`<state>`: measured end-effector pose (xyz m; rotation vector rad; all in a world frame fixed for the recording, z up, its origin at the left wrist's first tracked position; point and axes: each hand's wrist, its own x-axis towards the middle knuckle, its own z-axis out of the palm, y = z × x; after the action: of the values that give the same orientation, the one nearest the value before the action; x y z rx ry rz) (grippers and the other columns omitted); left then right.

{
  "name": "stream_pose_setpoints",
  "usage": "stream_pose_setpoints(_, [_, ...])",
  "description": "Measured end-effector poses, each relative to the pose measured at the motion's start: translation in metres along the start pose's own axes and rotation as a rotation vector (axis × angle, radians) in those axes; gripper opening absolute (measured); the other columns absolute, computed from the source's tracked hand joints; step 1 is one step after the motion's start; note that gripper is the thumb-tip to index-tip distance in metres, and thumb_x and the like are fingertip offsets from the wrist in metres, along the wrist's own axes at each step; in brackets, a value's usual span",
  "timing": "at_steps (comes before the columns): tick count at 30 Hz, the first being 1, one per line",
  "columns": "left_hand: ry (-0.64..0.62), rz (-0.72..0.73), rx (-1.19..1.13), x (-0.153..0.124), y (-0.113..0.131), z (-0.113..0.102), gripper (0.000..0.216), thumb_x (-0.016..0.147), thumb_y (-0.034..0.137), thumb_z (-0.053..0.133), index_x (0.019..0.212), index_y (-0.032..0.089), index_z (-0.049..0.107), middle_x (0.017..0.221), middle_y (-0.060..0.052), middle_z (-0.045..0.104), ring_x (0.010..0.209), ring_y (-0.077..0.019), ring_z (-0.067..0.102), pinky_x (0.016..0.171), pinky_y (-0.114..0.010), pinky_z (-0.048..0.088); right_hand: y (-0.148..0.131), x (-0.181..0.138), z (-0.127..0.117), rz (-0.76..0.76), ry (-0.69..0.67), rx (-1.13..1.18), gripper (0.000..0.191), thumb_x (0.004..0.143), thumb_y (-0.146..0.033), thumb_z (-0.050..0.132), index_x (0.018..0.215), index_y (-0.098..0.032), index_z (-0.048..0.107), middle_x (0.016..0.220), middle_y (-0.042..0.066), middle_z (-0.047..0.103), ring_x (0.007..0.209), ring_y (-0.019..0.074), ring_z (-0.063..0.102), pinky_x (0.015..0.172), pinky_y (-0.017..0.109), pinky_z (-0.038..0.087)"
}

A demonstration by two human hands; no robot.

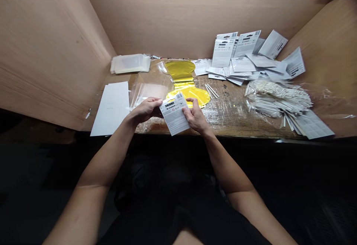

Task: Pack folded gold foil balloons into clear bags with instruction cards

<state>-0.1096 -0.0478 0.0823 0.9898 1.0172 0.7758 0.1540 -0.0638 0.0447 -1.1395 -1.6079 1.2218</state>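
My bare forearms reach forward and slant inward, bringing my hands together above the near edge of the brown wooden worktop. My left hand pinches the upper left corner of a flat, white, rectangular printed card. My right hand closes on its right edge, thumb on the printed face. The card sits slanted before the shiny gold foil sheet.

Wooden bench — gold foil, loose sticks
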Motion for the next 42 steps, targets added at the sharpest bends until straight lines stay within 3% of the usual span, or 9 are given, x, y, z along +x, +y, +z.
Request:
stream_pose_setpoints(7, [-0.144,-0.088,0.344,0.015,0.02,-0.026,0.042,0.077,0.049,0.093,0.101,0.015,0.086,0.105,-0.019,0.082,0.09,-0.0254,0.078,0.075,-0.03,0.062,0.008,0.023,-0.005,0.011,-0.171,0.254,0.067,0.088,-0.064,0.074,0.141,-0.024,0.062,0.089,0.002,0.076,0.074,0.0215,0.07,0.07,0.034,0.059])
stream_pose_setpoints(11, [0.092,0.115,0.338,0.025,0.031,-0.021,0.034,0.081,0.035,0.09,0.111,0.02,0.087,0.123,-0.017,0.081,0.117,-0.0292,0.074,0.091,-0.032,0.061,0.008,0.032,-0.003,0.036,-0.107,0.294,0.073,0.084,-0.065,0.077,0.142,-0.023,0.061,0.084,0.0,0.075,0.067,0.0196,0.068,0.064,0.032,0.057])
stream_pose_setpoints(14, [0.185,0.297,0.126,0.027,0.029,-0.009,0.028,0.088,0.028,0.082,0.115,0.019,0.085,0.135,-0.017,0.078,0.129,-0.0286,0.071,0.107,-0.039,0.057,0.004,0.03,-0.002,0.023,-0.088,0.279,0.072,0.085,-0.065,0.076,0.142,-0.024,0.06,0.078,-0.002,0.071,0.061,0.0174,0.062,0.058,0.03,0.051])
stream_pose_setpoints(18, [0.138,0.258,-0.164,0.023,0.02,0.006,0.027,0.098,0.033,0.073,0.114,0.012,0.081,0.115,-0.02,0.083,0.111,-0.0277,0.079,0.096,-0.041,0.061,-0.002,0.022,-0.003,0.018,-0.086,0.261,0.068,0.09,-0.063,0.073,0.144,-0.025,0.059,0.08,-0.001,0.072,0.06,0.0174,0.061,0.056,0.03,0.049])
stream_pose_setpoints(22, [0.13,0.234,-0.168,0.02,0.011,0.016,0.035,0.085,0.031,0.089,0.112,0.011,0.077,0.106,-0.016,0.083,0.089,-0.0229,0.079,0.076,-0.033,0.061,-0.008,0.016,-0.005,0.032,-0.078,0.271,0.065,0.09,-0.063,0.073,0.142,-0.026,0.059,0.077,-0.001,0.071,0.06,0.0186,0.061,0.056,0.032,0.05])
stream_pose_setpoints(26, [0.157,0.312,-0.104,0.017,0.005,0.024,0.068,0.065,0.021,0.102,0.125,0.012,0.071,0.106,-0.014,0.083,0.091,-0.0225,0.079,0.083,-0.034,0.063,-0.01,0.011,-0.009,0.024,-0.062,0.225,0.067,0.09,-0.067,0.073,0.141,-0.025,0.058,0.076,-0.001,0.07,0.058,0.0187,0.059,0.054,0.032,0.048])
stream_pose_setpoints(30, [0.252,0.369,-0.062,0.012,0.003,0.033,0.082,0.063,0.019,0.101,0.137,0.013,0.063,0.108,-0.013,0.082,0.101,-0.0256,0.08,0.093,-0.038,0.063,-0.011,0.006,-0.012,0.014,-0.094,0.222,0.071,0.092,-0.068,0.07,0.147,-0.026,0.054,0.075,-0.002,0.068,0.057,0.018,0.057,0.053,0.031,0.046])
stream_pose_setpoints(38, [0.395,0.387,-0.243,0.011,-0.03,0.06,0.075,0.066,0.025,0.098,0.129,0.016,0.059,0.102,-0.009,0.081,0.093,-0.0214,0.079,0.09,-0.035,0.063,-0.003,-0.008,0.0,-0.033,0.033,0.159,0.058,0.098,-0.061,0.066,0.142,-0.028,0.051,0.063,-0.006,0.057,0.049,0.0148,0.046,0.047,0.026,0.036])
stream_pose_setpoints(42, [0.324,0.326,-0.284,0.008,-0.036,0.064,0.072,0.066,0.028,0.101,0.124,0.016,0.06,0.101,-0.008,0.08,0.086,-0.0208,0.079,0.083,-0.033,0.064,0.004,-0.015,0.0,-0.016,-0.001,0.208,0.059,0.098,-0.06,0.067,0.141,-0.027,0.045,0.061,-0.009,0.056,0.045,0.014,0.047,0.044,0.024,0.035])
